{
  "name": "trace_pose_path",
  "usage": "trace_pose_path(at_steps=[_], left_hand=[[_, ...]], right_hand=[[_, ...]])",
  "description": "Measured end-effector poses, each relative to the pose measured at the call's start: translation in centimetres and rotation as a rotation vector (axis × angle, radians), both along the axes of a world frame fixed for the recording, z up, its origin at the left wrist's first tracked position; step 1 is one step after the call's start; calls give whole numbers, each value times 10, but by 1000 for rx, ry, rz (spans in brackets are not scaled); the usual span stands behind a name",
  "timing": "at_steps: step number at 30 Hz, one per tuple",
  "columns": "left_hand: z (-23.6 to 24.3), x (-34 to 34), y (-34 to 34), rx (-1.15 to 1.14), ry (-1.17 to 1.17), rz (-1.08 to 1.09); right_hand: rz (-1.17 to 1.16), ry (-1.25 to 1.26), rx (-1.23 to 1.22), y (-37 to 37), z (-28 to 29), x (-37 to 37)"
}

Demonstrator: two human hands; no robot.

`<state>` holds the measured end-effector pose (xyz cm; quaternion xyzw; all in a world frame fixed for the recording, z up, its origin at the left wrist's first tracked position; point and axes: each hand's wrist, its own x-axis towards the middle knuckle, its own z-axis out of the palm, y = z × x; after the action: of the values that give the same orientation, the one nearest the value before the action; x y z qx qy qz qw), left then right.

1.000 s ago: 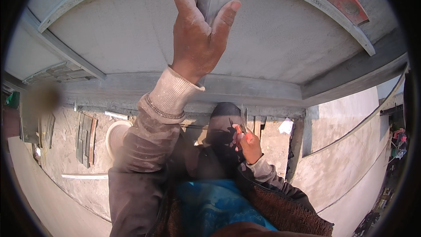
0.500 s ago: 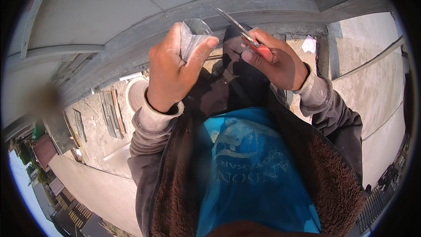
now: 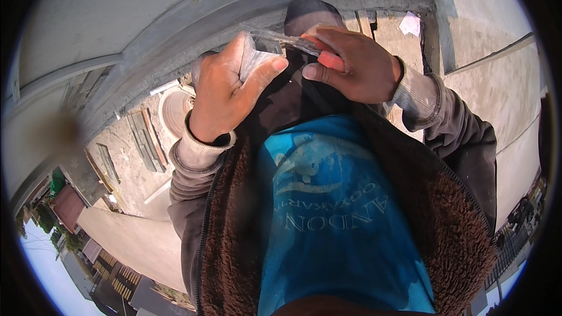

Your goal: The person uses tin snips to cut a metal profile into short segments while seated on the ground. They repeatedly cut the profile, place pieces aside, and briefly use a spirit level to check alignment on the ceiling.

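My left hand (image 3: 222, 90) is closed around a short grey metal channel piece (image 3: 256, 58), its open end upward between thumb and fingers. My right hand (image 3: 366, 67) grips red-handled metal snips (image 3: 330, 60). The blades reach left to the top of the metal piece; whether they bite into it I cannot tell clearly. Both hands are over my dark-trousered leg (image 3: 307, 14), above the blue shirt (image 3: 333, 216) inside my open fleece-lined jacket.
A grey concrete ledge and panel (image 3: 137, 9) curve across the top. At lower left are a round pale bucket (image 3: 171, 114) and stacked boards (image 3: 146, 140). A white scrap (image 3: 410, 23) lies at upper right beside a concrete wall (image 3: 486, 17). Rooftops show at the far left.
My left hand has come down toward my body with the metal piece. My right hand has risen with the snips, whose blades have moved across to the piece's top. The view has shifted.
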<state>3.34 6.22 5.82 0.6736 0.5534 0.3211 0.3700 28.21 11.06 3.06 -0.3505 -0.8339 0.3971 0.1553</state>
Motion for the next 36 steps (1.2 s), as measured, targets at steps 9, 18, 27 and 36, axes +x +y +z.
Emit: trace_pose_path(at_steps=[9,18,27,36], left_hand=[[5,0,-14,-53,-201,-45],[2,-14,-22,-156,-241,-90],[4,-12,-28,-162,-239,-105],[0,-18,-29,-127,-165,-121]], right_hand=[[35,9,-137,-10,0,2],[-30,142,-22,-22,-12,-4],[-57,126,14,-25,-15,-8],[48,77,-31,-23,-21,-11]])
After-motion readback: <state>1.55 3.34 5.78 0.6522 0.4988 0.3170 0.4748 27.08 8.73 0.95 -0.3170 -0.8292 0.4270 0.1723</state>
